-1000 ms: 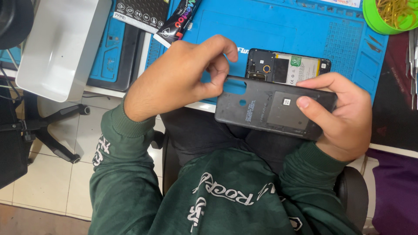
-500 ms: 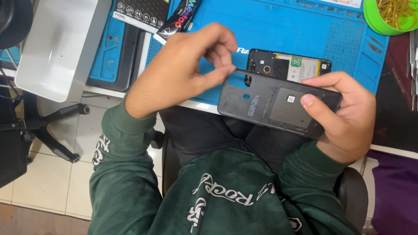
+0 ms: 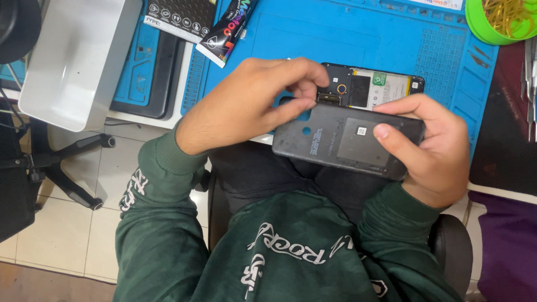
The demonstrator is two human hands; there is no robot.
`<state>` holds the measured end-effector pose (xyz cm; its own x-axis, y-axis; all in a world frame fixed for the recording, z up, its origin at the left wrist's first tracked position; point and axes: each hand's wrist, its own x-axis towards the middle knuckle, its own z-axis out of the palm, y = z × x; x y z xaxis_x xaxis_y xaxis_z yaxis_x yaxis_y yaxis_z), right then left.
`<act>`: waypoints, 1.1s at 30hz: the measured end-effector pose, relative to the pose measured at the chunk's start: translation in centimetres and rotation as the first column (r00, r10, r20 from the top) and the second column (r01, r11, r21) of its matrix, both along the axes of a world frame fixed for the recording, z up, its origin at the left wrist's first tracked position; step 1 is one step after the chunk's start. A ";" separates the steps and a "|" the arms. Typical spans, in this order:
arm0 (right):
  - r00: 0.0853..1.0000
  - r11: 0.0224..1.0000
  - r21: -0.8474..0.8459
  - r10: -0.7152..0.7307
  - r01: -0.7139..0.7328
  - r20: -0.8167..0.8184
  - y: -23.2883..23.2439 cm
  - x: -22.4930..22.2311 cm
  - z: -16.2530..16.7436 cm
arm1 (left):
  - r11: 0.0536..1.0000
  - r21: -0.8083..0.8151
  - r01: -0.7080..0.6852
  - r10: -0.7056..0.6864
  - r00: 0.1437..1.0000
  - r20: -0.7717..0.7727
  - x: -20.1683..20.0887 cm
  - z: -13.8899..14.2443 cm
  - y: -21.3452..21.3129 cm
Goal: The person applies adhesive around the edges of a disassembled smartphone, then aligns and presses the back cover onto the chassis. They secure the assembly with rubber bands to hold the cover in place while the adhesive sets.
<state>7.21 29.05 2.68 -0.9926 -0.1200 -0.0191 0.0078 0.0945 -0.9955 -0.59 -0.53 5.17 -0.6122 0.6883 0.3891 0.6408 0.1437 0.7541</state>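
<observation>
A dark grey phone back cover (image 3: 335, 142) is held over my lap, inner side up, just off the table's front edge. My right hand (image 3: 433, 154) grips its right end, thumb pressed on the inner face. My left hand (image 3: 246, 109) pinches the cover's upper left edge with thumb and fingertips, next to the camera cutout. Behind the cover an opened phone (image 3: 372, 84) lies on the blue work mat (image 3: 347, 33), its battery and board showing; my fingers hide part of it.
A white plastic tray (image 3: 72, 56) stands at the left, overhanging the table edge. A black packet (image 3: 179, 17) and a dark glue tube (image 3: 226, 31) lie at the back left. A green bowl (image 3: 495, 22) sits at the back right. Metal tools (image 3: 530, 72) line the right edge.
My left fingers lifted off the cover's upper left corner, then came back down and pinched its top edge. The cover has tilted slightly in my right hand.
</observation>
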 end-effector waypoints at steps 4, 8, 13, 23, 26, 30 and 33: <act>0.999 1.000 -0.009 0.026 -0.026 0.045 -0.5 0.0 0.4 | 1.000 0.006 0.001 -0.001 1.000 0.017 0.3 0.3 0.4; 0.996 0.990 0.103 0.090 -0.091 0.010 -0.9 -0.2 0.7 | 0.996 -0.079 -0.046 0.049 0.998 0.041 0.8 0.9 1.4; 0.991 0.984 0.136 0.125 -0.118 -0.046 -1.4 -0.4 0.5 | 0.990 -0.109 -0.094 0.086 0.993 -0.076 1.7 1.6 1.8; 0.999 0.996 -0.087 -0.023 0.024 0.023 -1.1 -0.2 0.6 | 0.995 -0.051 -0.081 0.078 0.995 -0.067 2.0 1.2 1.3; 0.999 0.996 -0.090 0.006 -0.008 -0.031 -1.1 -0.3 0.7 | 0.996 -0.046 -0.075 0.072 0.995 -0.064 1.9 1.0 1.1; 1.000 0.995 -0.094 0.018 -0.019 -0.019 -1.1 -0.5 0.9 | 0.997 -0.009 -0.072 0.072 0.996 -0.043 1.9 0.8 1.1; 0.999 0.995 -0.103 0.024 -0.021 0.034 -1.2 -0.5 1.0 | 0.994 -0.036 -0.100 0.099 0.995 -0.022 1.7 0.6 1.5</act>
